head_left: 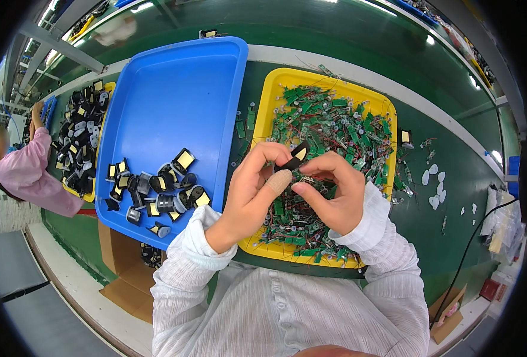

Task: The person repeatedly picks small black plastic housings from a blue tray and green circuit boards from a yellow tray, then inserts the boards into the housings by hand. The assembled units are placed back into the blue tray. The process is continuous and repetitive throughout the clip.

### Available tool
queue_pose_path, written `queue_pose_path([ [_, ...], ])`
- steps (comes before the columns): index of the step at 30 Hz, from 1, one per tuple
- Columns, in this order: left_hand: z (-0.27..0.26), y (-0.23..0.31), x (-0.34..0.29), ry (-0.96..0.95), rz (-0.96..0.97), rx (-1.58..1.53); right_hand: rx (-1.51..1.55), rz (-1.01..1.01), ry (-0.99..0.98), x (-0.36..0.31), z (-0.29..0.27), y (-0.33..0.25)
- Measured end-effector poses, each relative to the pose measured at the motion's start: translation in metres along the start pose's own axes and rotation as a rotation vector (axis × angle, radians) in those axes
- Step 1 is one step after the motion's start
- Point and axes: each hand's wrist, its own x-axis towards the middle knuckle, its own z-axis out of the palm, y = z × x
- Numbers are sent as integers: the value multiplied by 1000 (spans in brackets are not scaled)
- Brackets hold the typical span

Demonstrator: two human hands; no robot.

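Note:
Over the near part of a yellow tray (266,110), my two hands are close together. Between thumb and fingers, my left hand (245,193) grips a small black plastic housing (300,153) with a cream-yellow pad on it. A tan wrap covers the left thumb. My right hand (340,191) has its thumb and fingers pinched beside the housing; what lies between those fingertips is too small and hidden to make out. Heaped in the tray below are many small green circuit boards (341,122) with thin red and black wires and round whitish parts.
A blue tray (174,95) on the left holds black housings (165,203) with cream pads. Beyond it stands another yellow tray of similar parts (82,137), near a person in pink (40,172). White pieces (436,190) lie on the green table at right. A cardboard box (126,279) sits below.

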Motion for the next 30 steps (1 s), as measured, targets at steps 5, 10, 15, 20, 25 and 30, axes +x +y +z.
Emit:
queue_pose_path([
  [5,4,0,-1,-8,-124,-174,99,38,-5,0,0,7],
  [10,1,-1,4,-11,-268,-443,348,191,6,0,0,13],
  [15,-2,-7,4,-41,-170,-269,307,170,-12,0,0,10],
  [20,-1,-7,1,-2,-28,-139,197,86,-19,2,1,6],
  [25,-1,-6,1,16,93,107,93,137,-65,1,-2,3],
  [30,-6,-1,3,13,61,132,314,236,-82,3,-4,7],
])
